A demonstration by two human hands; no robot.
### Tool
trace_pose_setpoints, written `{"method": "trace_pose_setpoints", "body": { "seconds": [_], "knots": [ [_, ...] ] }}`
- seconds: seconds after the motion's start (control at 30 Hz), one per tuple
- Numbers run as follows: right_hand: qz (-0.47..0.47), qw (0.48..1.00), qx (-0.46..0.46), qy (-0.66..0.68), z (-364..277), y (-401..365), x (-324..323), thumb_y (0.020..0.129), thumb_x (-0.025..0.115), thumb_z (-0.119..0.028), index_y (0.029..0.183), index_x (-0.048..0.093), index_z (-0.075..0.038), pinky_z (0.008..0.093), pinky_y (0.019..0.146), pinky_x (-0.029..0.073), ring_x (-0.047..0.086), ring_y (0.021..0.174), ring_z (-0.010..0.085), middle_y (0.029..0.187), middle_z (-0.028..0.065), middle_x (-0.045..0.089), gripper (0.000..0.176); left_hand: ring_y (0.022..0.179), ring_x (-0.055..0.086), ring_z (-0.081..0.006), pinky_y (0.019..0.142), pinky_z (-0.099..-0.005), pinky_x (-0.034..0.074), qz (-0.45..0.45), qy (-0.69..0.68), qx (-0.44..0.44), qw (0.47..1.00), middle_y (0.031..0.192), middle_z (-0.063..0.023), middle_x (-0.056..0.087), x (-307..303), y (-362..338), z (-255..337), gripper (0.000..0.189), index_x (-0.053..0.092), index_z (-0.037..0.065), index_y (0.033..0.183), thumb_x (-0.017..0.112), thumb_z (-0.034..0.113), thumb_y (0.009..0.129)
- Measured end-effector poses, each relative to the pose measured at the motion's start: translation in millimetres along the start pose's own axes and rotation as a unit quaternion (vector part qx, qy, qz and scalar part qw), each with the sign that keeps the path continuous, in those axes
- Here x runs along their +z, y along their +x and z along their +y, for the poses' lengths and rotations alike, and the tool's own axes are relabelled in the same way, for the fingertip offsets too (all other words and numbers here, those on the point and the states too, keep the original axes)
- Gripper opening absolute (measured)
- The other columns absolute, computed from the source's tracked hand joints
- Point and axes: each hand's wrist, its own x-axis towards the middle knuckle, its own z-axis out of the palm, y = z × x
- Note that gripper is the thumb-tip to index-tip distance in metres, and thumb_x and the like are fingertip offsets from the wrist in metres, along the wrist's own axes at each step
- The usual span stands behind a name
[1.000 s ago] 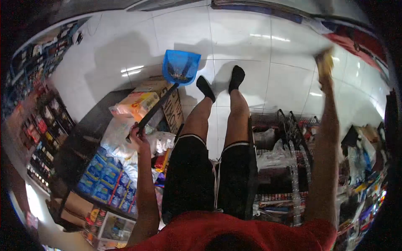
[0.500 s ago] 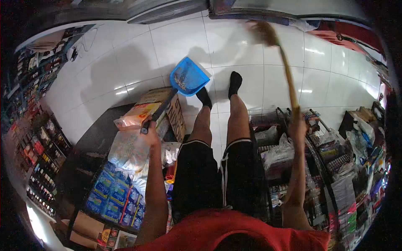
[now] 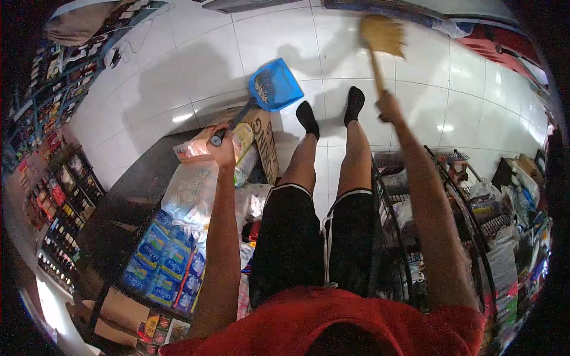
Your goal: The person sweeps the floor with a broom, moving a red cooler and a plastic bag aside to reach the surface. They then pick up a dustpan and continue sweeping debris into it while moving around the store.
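Up by the far tiles, hard to make out the broom [image 3: 383, 34]: bristles blurred, stick partly hidden behind the right hand [image 3: 389, 108]. Cannot pick out single fingers there, yet looks wrapped close round the stick. Further left, grips the dustpan [image 3: 274, 86] by its handle in the left hand [image 3: 222, 148], fingers curled tight, handle end covered. Blue pan tilted, just beside the left sock [image 3: 307, 115], past a box [image 3: 261, 133]; specks inside too small to name.

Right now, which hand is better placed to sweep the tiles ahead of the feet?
Probably the right hand: it grips the broom, whose bristles are over those tiles. The left hand holds the blue dustpan.
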Motion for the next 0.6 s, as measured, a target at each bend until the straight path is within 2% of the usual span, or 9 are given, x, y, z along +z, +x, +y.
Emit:
{"method": "trace_pose_setpoints", "body": {
  "seconds": [0.07, 0.23, 0.33, 0.4, 0.43, 0.47, 0.5, 0.57, 0.6],
  "knots": [
    [0.013, 0.995, -0.087, -0.038, -9, -44, 52, 0.067, 0.057, -0.019, 0.105, 0.042, -0.002, 0.0482, 0.069, 0.044, 0.056, 0.08, 0.0394, 0.084, 0.0261, 0.055, 0.043, 0.08, 0.055, -0.0162, 0.077, -0.0269, 0.041, 0.006, -0.049, 0.008, 0.999, 0.08, -0.0056, 0.059, -1, 6, -11, 0.015, 0.058, 0.0, 0.075, 0.054, -0.008, 0.063],
    [-0.092, 0.995, 0.032, -0.004, -29, -182, -53, 0.072, 0.054, -0.015, 0.128, 0.029, -0.009, 0.0452, 0.067, 0.044, 0.053, 0.085, 0.0426, 0.092, 0.0265, 0.055, 0.061, 0.08, 0.055, -0.0155, 0.076, -0.0279, 0.043, 0.023, -0.069, -0.027, 0.997, 0.081, -0.0065, 0.06, -6, 26, -29, 0.014, 0.058, 0.001, 0.074, 0.055, -0.009, 0.064],
    [0.055, 0.997, 0.032, 0.044, 27, -249, -95, 0.072, 0.056, -0.014, 0.123, 0.039, -0.007, 0.0391, 0.065, 0.045, 0.057, 0.079, 0.0364, 0.09, 0.023, 0.056, 0.054, 0.079, 0.056, -0.0161, 0.074, -0.0278, 0.044, 0.003, -0.064, 0.007, 0.998, 0.083, -0.0073, 0.06, -14, 34, -24, 0.016, 0.058, 0.001, 0.075, 0.055, -0.01, 0.064],
    [0.104, 0.944, 0.089, 0.299, 103, -247, -107, 0.079, 0.053, -0.018, 0.126, 0.036, -0.007, 0.0344, 0.06, 0.044, 0.053, 0.066, 0.0221, 0.085, 0.0156, 0.058, 0.051, 0.077, 0.057, -0.0161, 0.069, -0.027, 0.046, -0.004, -0.096, -0.002, 0.995, 0.085, -0.0077, 0.06, -14, 34, -17, 0.015, 0.058, 0.001, 0.076, 0.055, -0.01, 0.065],
    [0.11, 0.855, 0.151, 0.484, 134, -235, -108, 0.082, 0.051, -0.019, 0.128, 0.035, -0.007, 0.0322, 0.058, 0.044, 0.051, 0.064, 0.0178, 0.082, 0.0126, 0.058, 0.05, 0.077, 0.057, -0.0159, 0.068, -0.0267, 0.047, -0.001, -0.079, 0.017, 0.997, 0.085, -0.0079, 0.06, -15, 39, -24, 0.015, 0.058, 0.001, 0.076, 0.055, -0.01, 0.065],
    [0.096, 0.982, 0.106, 0.12, 116, -231, -135, 0.085, 0.048, -0.021, 0.123, 0.041, -0.004, 0.029, 0.053, 0.042, 0.05, 0.063, 0.013, 0.074, 0.01, 0.055, 0.042, 0.076, 0.057, -0.0157, 0.066, -0.0265, 0.047, 0.004, -0.063, 0.037, 0.997, 0.086, -0.0081, 0.06, -16, 42, -28, 0.015, 0.058, 0.0, 0.077, 0.055, -0.01, 0.066],
    [0.137, 0.964, 0.143, 0.177, 105, -216, -141, 0.084, 0.048, -0.021, 0.111, 0.049, -0.001, 0.027, 0.045, 0.039, 0.049, 0.055, 0.0109, 0.065, 0.0073, 0.051, 0.033, 0.076, 0.057, -0.0157, 0.066, -0.0265, 0.047, 0.004, -0.064, 0.038, 0.997, 0.086, -0.0081, 0.06, -15, 44, -27, 0.015, 0.058, 0.0, 0.077, 0.055, -0.01, 0.066],
    [0.026, 0.952, 0.19, 0.239, 126, -154, -140, 0.085, 0.047, -0.02, 0.099, 0.053, 0.002, 0.0267, 0.039, 0.036, 0.047, 0.046, 0.0102, 0.063, 0.0044, 0.053, 0.027, 0.076, 0.057, -0.0155, 0.066, -0.0259, 0.047, -0.008, -0.083, -0.006, 0.996, 0.086, -0.0079, 0.06, -14, 45, -25, 0.016, 0.058, 0.0, 0.077, 0.055, -0.01, 0.066],
    [0.041, 0.96, 0.083, 0.266, 127, -136, -117, 0.083, 0.049, -0.018, 0.097, 0.055, 0.002, 0.0263, 0.036, 0.035, 0.044, 0.04, 0.0116, 0.062, 0.0019, 0.054, 0.025, 0.076, 0.057, -0.0155, 0.066, -0.0259, 0.047, -0.008, -0.079, -0.006, 0.997, 0.086, -0.0079, 0.06, -15, 44, -26, 0.016, 0.058, 0.0, 0.077, 0.055, -0.01, 0.066]
  ]
}}
